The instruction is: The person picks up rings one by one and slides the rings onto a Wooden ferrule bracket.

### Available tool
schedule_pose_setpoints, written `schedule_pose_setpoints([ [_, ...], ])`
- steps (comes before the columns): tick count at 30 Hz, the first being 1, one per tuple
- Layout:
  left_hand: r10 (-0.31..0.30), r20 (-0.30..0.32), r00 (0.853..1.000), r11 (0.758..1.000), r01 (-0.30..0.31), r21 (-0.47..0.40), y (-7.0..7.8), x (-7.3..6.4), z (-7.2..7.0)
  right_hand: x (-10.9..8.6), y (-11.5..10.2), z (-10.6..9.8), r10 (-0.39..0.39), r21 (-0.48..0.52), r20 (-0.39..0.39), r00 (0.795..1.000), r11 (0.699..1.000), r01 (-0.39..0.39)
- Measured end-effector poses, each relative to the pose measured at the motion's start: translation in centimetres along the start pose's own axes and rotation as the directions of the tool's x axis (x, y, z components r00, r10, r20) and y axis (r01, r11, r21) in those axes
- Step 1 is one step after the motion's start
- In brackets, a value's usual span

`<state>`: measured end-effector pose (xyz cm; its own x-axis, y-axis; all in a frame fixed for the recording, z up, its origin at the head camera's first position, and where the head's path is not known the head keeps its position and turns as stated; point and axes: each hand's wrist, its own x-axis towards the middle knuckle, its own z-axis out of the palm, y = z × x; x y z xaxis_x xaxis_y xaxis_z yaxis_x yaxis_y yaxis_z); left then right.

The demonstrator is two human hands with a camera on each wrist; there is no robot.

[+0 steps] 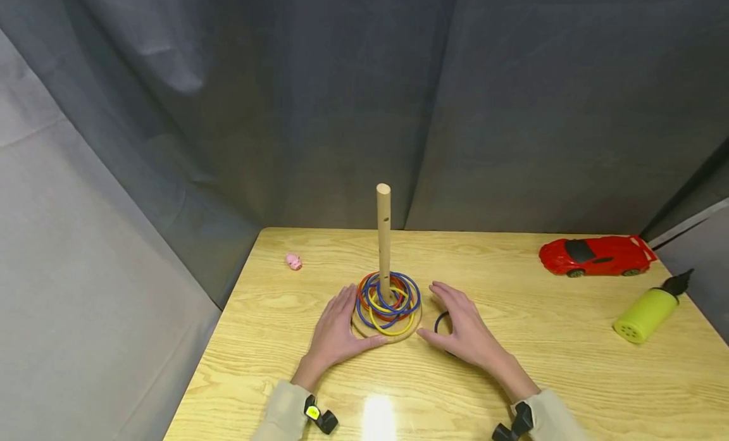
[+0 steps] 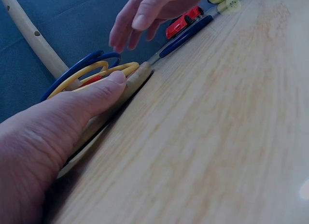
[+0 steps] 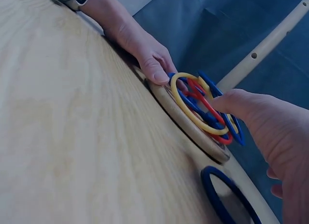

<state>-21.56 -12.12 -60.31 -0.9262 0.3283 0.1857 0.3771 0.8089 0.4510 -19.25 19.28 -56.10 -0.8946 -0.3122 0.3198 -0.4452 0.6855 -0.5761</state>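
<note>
A ring toss stand [image 1: 384,238] with a wooden post and round base stands upright near the middle of the table. Blue, red and yellow rings [image 1: 390,305] lie in a loose heap around the foot of the post. My left hand [image 1: 337,336] holds the base's left and front edge, its thumb [image 2: 108,91] along the rim. Spread and holding nothing, my right hand [image 1: 468,327] hovers just right of the base. Partly hidden beneath that hand, a dark blue ring [image 3: 227,192] lies on the table beside the base.
A small pink pig figure [image 1: 293,261] sits at the back left of the wooden table [image 1: 256,365]. Farther right are a red toy car [image 1: 598,255] and a yellow-green bottle-like thing [image 1: 646,314] with a black tip. Grey curtains [image 1: 342,112] hang behind the table.
</note>
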Motion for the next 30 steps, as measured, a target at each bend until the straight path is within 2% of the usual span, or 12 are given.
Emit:
schedule_pose_setpoints([
  [5, -0.012, 0.004, 1.0, 1.0, 0.012, 0.013, 0.0, 0.1, 0.2, -1.5, 0.8, -0.3, 0.01, -0.028, -0.02, 1.0, 1.0, -0.01],
  [10, -0.011, 0.0, 1.0, 1.0, 0.011, 0.003, 0.0, 0.2, 0.4, -3.0, 1.8, -0.6, 0.058, -0.049, -0.009, 0.998, 0.997, -0.058],
  [16, -0.009, 0.011, 1.0, 1.0, 0.009, -0.001, -0.2, 0.0, 0.4, -4.7, 3.2, -0.3, 0.088, -0.124, -0.035, 0.996, 0.988, -0.091],
  [21, -0.006, 0.009, 1.0, 1.0, 0.006, 0.001, -0.2, -0.2, 0.2, -5.0, 3.7, -0.4, 0.103, -0.143, -0.033, 0.994, 0.984, -0.107],
  [25, 0.002, -0.004, 1.0, 1.0, -0.002, -0.01, 0.0, -0.1, 0.0, -5.1, 4.3, -1.1, 0.116, -0.137, -0.01, 0.993, 0.984, -0.116],
  [30, 0.001, -0.006, 1.0, 1.0, -0.001, -0.004, 0.0, 0.0, 0.1, -5.3, 5.7, -2.0, 0.116, -0.148, -0.026, 0.993, 0.982, -0.118],
])
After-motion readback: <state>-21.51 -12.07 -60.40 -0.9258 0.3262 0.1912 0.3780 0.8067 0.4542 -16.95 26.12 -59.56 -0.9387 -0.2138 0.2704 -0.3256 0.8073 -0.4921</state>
